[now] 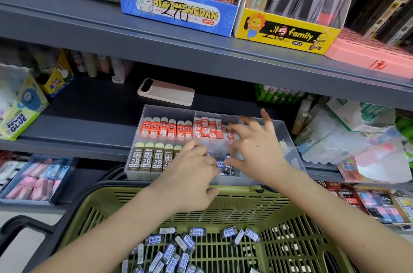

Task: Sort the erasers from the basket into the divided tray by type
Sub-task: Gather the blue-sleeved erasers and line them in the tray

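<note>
The clear plastic tray (167, 114) is divided; its back left section holds six red erasers (167, 128) with rounded tops and faces; front left, five brown erasers (152, 157) marked 2B, one half hidden; back right, boxy red-and-white erasers (207, 128), count unclear. The left hand (192, 170) curls into the tray's front, grip impossible to tell; the right hand (257, 147) hovers over it, fingers spread. Before the tray, a slotted green basket (234, 190) holds roughly two dozen small blue-labelled erasers (188, 242).

head cam | single wide-angle view | faces forward and down | close above divided tray (167, 113) | basket (241, 205) nearer than tray
</note>
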Available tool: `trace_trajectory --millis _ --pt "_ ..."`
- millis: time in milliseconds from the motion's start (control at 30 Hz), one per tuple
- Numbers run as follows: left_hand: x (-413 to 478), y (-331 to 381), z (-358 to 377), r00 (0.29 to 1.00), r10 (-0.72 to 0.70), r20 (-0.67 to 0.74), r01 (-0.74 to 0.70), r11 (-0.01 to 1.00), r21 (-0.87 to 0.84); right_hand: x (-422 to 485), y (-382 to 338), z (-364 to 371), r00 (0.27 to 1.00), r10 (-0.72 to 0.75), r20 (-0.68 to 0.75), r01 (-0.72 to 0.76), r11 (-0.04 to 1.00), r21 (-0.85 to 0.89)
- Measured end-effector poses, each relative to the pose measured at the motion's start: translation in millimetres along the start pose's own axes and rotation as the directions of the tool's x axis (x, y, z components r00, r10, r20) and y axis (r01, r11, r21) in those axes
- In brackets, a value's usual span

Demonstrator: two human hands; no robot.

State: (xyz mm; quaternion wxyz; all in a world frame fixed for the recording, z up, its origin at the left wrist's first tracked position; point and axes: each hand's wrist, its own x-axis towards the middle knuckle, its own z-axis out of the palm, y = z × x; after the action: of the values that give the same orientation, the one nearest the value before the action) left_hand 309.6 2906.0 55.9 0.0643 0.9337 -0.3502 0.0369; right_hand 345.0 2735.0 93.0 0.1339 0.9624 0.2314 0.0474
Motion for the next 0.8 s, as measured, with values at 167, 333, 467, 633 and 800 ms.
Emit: trace_trajectory --millis 167,333,467,633,800 --pt "0.2 0.5 0.7 1.0 -0.003 -0.012 0.003 1.0 -0.015 -1.2 -5.4 6.1 0.997 0.071 -0.017 -0.071 0.997 -0.006" --pt "0.1 -0.2 0.1 1.0 0.005 -0.017 -0.005 1.0 -0.011 3.3 -7.1 12.0 0.98 0.156 0.122 -0.157 0.988 0.005" --pt "-0.4 -1.0 0.4 1.0 0.011 -0.012 -0.011 1.0 -0.008 1.3 -7.4 12.7 0.964 0.191 0.185 -0.206 0.977 0.063" --pt "-1.0 -2.7 1.6 1.0 0.012 -0.009 -0.012 1.0 -0.017 -3.9 -0.4 8.9 0.993 0.109 0.044 -0.107 0.994 -0.039" --pt "-0.5 -2.0 0.6 1.0 0.012 -0.007 -0.012 1.0 -0.013 1.6 -0.2 -0.1 0.999 -0.038 -0.003 0.037 0.99 -0.134"
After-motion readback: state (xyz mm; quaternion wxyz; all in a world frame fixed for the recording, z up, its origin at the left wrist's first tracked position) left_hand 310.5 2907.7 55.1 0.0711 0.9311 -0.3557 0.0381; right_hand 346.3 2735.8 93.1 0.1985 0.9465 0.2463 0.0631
